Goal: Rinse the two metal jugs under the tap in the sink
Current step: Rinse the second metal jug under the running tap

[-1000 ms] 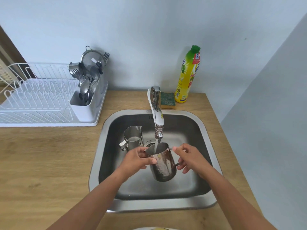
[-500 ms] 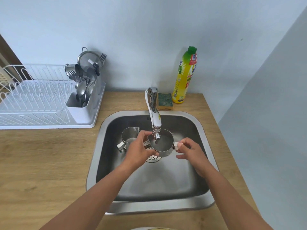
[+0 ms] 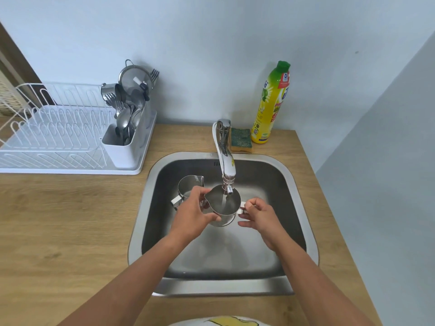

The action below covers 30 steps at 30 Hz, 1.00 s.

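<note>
A metal jug (image 3: pixel 223 205) is held upright under the tap (image 3: pixel 226 161), and a stream of water runs into its open top. My left hand (image 3: pixel 191 214) grips the jug's left side and rim. My right hand (image 3: pixel 257 215) pinches its handle on the right. A second metal jug (image 3: pixel 188 185) stands on the floor of the steel sink (image 3: pixel 292 184), behind my left hand and partly hidden by it, with its handle pointing to the left.
A white dish rack (image 3: pixel 58 137) with a cutlery holder full of utensils sits on the wooden counter (image 3: pixel 58 231) to the left. A green sponge (image 3: pixel 241 143) and a yellow dish-soap bottle (image 3: pixel 270 104) stand behind the sink. A wall closes the right side.
The jug was tilted low in the sink one second ago; it has been raised and turned upright under the spout. Both hands have kept their hold.
</note>
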Motion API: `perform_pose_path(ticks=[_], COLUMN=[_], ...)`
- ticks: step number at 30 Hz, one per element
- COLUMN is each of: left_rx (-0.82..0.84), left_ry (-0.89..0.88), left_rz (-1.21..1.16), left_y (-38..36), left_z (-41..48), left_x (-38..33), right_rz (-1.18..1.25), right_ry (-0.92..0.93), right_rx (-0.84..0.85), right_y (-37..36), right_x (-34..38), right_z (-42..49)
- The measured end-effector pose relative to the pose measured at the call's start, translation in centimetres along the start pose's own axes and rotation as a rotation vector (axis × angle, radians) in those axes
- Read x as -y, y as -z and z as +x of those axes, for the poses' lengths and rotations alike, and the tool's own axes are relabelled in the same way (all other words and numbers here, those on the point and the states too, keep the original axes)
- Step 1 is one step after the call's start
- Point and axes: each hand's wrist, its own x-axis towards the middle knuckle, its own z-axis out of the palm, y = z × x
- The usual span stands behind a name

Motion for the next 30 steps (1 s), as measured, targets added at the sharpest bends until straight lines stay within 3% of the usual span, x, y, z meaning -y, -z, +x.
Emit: perform_pose_path(ticks=[14, 24, 30], left_rx=[0.058, 0.170, 0.259], left_ry=[0.051, 0.204, 0.439], left_rz=[-0.010, -0.133, -0.339], left_y=[-0.5, 0.1, 0.1], left_z=[0.4, 1.4, 1.0], left_x=[0.7, 1.4, 0.6], right_rz=[-0.116, -0.388, -0.484], right_ry=[-0.062, -0.071, -0.134], right_rx=[-0.020, -0.046, -0.021], right_y=[1.1, 0.3, 0.1], right_x=[-0.3, 0.2, 1.1], right_z=[0.0, -0.6, -0.4])
